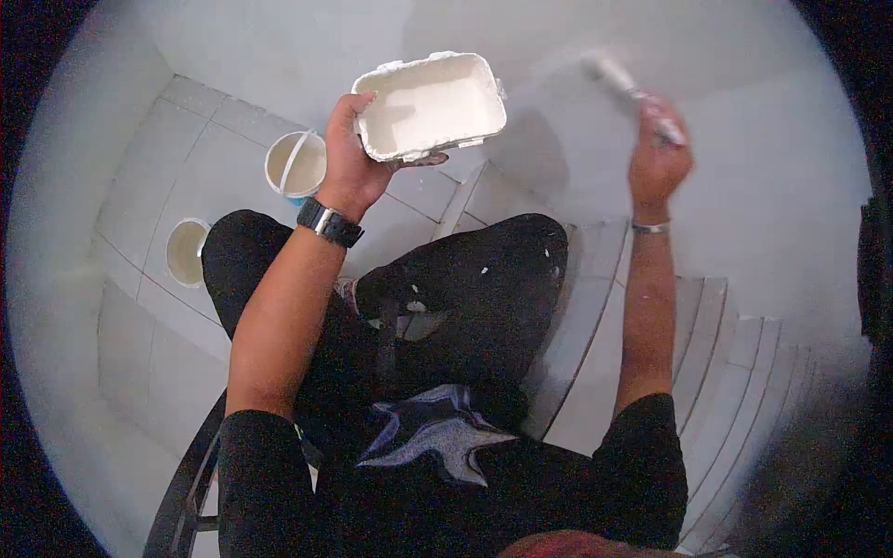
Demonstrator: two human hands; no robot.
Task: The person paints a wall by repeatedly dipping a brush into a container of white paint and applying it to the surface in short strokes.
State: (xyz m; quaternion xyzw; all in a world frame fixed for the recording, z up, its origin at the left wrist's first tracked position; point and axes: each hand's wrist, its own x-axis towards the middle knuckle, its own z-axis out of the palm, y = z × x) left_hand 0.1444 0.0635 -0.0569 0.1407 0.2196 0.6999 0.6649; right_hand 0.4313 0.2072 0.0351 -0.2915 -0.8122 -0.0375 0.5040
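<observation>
My left hand grips a rectangular plastic tub from its left side, thumb over the rim and fingers underneath. White paint coats the inside of the tub, and dried paint crusts its rim. At the right, my right hand is closed around the handle of a paintbrush. The brush points up and to the left, its bristles blurred by motion and close against the pale wall.
A white bucket with a handle stands on the tiled floor left of the tub. Another pale container sits nearer my left knee. Tiled stairs descend at the right. Dark bars show at lower left.
</observation>
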